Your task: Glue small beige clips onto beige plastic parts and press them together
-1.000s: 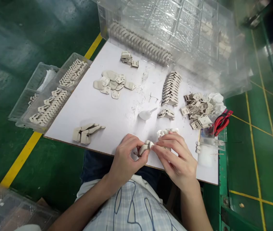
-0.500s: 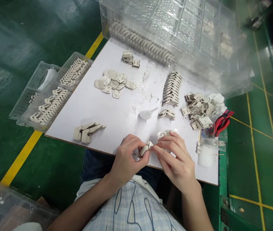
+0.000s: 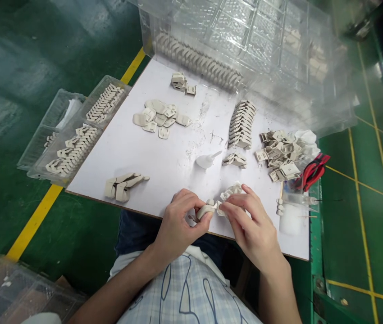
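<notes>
My left hand (image 3: 181, 220) is closed, its thumb and fingertips pinching a curved beige plastic part (image 3: 206, 211) over the near edge of the board. Just right of it, the fingertips of my right hand (image 3: 255, 227) pinch a bit of crumpled white tissue (image 3: 220, 209) at the end of the beige part. More of the crumpled white material (image 3: 231, 191) shows behind the right fingers. Ahead of my hands lies a small white bottle with a thin nozzle (image 3: 205, 160). Beside it are a short group of beige parts (image 3: 234, 159) and a longer nested row (image 3: 242, 126).
Loose beige pieces (image 3: 277, 155) are heaped at the right, by red-handled pliers (image 3: 313, 173). Flat beige pieces (image 3: 157, 117) and two joined parts (image 3: 123, 186) lie left. Clear compartment boxes (image 3: 245, 40) stand behind; filled clear trays (image 3: 68, 148) are beyond the left edge.
My right hand has drawn slightly to the right, off the beige part, and white tissue now shows at its fingertips. The left hand keeps its hold. The view has shifted slightly.
</notes>
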The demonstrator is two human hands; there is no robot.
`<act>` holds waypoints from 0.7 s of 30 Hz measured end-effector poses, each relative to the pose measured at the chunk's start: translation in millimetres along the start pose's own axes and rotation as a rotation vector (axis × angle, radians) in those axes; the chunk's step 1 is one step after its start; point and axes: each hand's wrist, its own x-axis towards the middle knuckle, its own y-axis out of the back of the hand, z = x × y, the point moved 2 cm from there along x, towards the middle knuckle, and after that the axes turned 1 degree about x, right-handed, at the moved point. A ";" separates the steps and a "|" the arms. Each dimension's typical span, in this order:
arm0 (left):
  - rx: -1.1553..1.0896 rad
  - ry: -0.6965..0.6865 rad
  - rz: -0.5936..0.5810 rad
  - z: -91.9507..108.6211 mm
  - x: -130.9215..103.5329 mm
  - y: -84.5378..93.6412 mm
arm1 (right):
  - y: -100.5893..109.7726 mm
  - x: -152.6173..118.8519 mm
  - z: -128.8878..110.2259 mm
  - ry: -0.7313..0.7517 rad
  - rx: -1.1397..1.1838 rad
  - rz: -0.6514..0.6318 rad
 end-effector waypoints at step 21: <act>-0.078 0.081 -0.011 -4.0 -1.3 2.2 | -2.6 17.7 -18.2 0.160 -0.031 0.046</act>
